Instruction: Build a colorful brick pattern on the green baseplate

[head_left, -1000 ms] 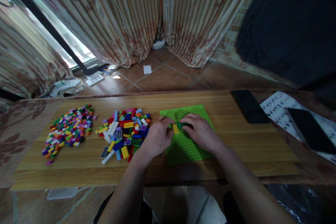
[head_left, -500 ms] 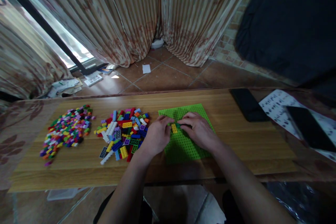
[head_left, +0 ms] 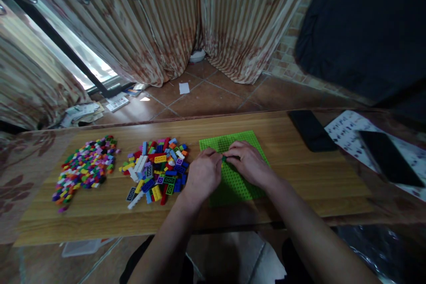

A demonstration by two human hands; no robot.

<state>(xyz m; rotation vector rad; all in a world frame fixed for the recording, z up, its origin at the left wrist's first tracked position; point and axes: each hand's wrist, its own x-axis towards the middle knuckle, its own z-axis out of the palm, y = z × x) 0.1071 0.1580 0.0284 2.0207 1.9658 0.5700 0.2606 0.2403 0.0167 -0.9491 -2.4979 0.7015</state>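
A bright green studded baseplate (head_left: 238, 186) lies flat on the wooden table (head_left: 299, 182). Both hands rest on it, fingertips meeting near its middle. My left hand (head_left: 203, 175) is curled, its fingers pressed down on the plate; the yellow brick seen earlier is hidden beneath it. My right hand (head_left: 248, 162) is curled over a dark green brick (head_left: 225, 158), of which only a sliver shows between the two hands. Just left of my left hand lies a heap of larger mixed-colour bricks (head_left: 156, 171).
A heap of small coloured bricks (head_left: 84, 168) lies at the table's left. Two dark phones (head_left: 311, 131) (head_left: 388, 157) and a printed sheet (head_left: 348, 131) lie at the right. Curtains (head_left: 156, 22) hang beyond the table over a tiled floor with scattered papers (head_left: 83, 111).
My left hand has slid right over the yellow brick, which no longer shows. The two hands have drawn closer together on the plate. The view has shifted slightly.
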